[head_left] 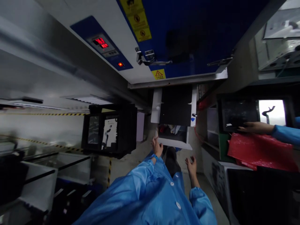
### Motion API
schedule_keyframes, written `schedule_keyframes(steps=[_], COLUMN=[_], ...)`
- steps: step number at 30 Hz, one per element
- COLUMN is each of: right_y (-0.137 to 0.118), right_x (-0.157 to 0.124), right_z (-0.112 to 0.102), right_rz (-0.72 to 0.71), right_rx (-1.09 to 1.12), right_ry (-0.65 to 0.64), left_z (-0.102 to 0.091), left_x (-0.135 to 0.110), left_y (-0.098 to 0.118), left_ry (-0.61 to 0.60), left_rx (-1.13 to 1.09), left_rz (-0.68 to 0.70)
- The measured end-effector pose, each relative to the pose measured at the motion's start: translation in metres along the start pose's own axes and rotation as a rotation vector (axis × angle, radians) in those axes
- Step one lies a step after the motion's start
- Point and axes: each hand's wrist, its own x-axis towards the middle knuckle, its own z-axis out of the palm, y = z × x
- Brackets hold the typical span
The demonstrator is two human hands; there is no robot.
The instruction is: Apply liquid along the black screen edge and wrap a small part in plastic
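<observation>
A white carton with a dark inside lies below the blue machine, in front of my legs. A black panel with white side edges covers its far part. Through the gap at the near side, some crumpled pale and red items show, too dim to name. At the carton's near left corner is my left hand, fingers loosely bent and apart; whether it touches the edge I cannot tell. My right hand hangs in the air off the near right corner, fingers apart and holding nothing.
Overhead is a blue machine door with metal latches, beside a lit red display. Dark boxes are stacked on the left. At right, another person's hand rests on a black box, near red plastic wrap.
</observation>
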Motion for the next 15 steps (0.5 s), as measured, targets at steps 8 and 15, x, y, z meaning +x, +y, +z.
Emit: schedule_keyframes(steps=[8, 15], right_y=[0.05, 0.104], right_x=[-0.034, -0.075], right_z=[-0.028, -0.004], right_rz=[0.178, 0.31], right_rx=[0.026, 0.134], right_ry=[-0.056, 0.018], left_z=[0.058, 0.089], left_x=[0.046, 0.101], left_y=[0.052, 0.056], left_ry=[-0.493, -0.572], left_rx=[0.276, 0.609], left_rz=[0.438, 0.526])
